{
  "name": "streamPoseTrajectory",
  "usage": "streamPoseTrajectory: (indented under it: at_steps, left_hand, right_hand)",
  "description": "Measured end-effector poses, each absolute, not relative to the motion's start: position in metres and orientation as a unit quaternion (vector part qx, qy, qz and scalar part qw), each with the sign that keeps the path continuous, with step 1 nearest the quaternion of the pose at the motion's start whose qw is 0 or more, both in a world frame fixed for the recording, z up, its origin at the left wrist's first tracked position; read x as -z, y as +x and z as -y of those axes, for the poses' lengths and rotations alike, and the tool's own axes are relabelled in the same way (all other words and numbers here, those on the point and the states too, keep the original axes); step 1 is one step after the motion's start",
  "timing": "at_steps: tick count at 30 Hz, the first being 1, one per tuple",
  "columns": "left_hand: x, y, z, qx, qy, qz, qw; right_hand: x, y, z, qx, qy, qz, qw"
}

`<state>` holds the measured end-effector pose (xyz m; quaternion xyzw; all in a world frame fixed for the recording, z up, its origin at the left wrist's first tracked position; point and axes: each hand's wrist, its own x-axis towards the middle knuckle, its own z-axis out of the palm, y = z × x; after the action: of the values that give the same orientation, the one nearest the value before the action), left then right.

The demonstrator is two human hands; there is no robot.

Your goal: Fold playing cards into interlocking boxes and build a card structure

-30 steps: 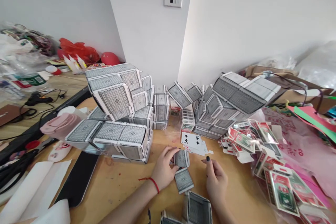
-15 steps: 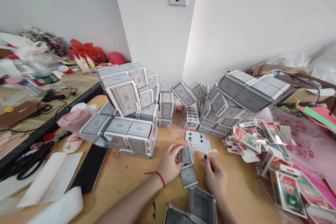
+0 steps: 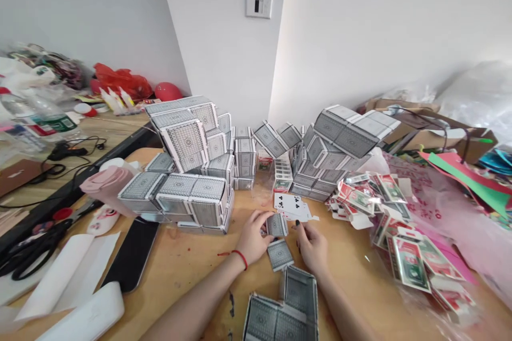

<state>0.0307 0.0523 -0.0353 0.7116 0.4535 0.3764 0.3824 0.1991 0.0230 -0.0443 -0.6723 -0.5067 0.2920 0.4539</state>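
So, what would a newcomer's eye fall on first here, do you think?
Probably the large stacks of grey-patterned playing-card boxes piled across the middle of the wooden table. To their right lies a heap of red-and-green printed card boxes. In the foreground, the left hand touches a small grey box, beside face-up playing cards, with the right hand close by.

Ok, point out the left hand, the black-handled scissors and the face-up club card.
left hand (image 3: 253, 238): head view, on the back of the hand
black-handled scissors (image 3: 48, 240): head view, on a black handle
face-up club card (image 3: 285, 202): head view, on the card's face
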Motion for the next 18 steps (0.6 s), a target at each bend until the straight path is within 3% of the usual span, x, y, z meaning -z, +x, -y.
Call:
streamPoseTrajectory:
  at_steps: [7, 18]
  left_hand:
    - [0.035, 0.030, -0.055, -0.397, 0.723, -0.433, 0.364]
    - [0.043, 0.030, -0.054, -0.386, 0.755, -0.406, 0.341]
  right_hand:
    - [0.040, 0.192, -0.031, -0.423, -0.560, 0.541, 0.463]
    - [0.048, 0.188, -0.032, -0.311, -0.567, 0.642, 0.411]
